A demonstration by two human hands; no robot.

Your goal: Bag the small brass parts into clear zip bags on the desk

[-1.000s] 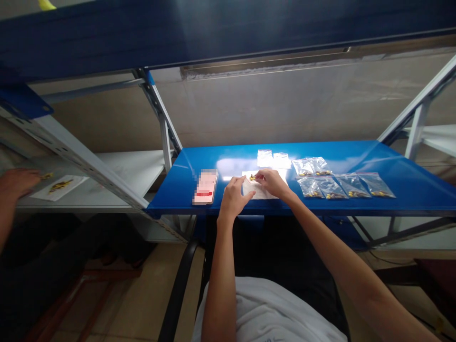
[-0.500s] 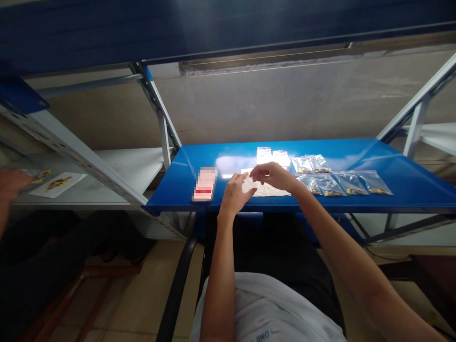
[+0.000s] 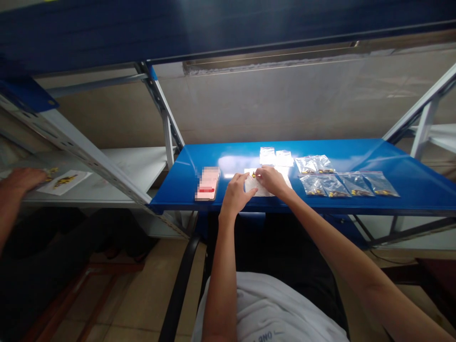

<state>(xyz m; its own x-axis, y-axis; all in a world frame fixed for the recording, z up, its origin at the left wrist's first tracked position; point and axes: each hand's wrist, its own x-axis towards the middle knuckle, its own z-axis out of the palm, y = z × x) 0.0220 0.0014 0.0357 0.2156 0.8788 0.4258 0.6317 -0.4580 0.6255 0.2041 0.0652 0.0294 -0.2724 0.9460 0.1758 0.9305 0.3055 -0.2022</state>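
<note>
Dim and soft overall, with white glare on the blue shelf (image 3: 356, 156) and edges bent by wide-angle distortion.

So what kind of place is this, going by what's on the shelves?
Probably a small packing workstation set up on metal racking. Both hands, left hand and right hand, work over a white sheet on a blue shelf, beside rows of small clear bags holding yellow pieces. A co-worker's hand does similar work nearby.

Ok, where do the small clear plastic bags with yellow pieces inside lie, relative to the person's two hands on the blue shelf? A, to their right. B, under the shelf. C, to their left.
A: the small clear plastic bags with yellow pieces lie on the blue shelf, right of the right hand and left hand.
</note>
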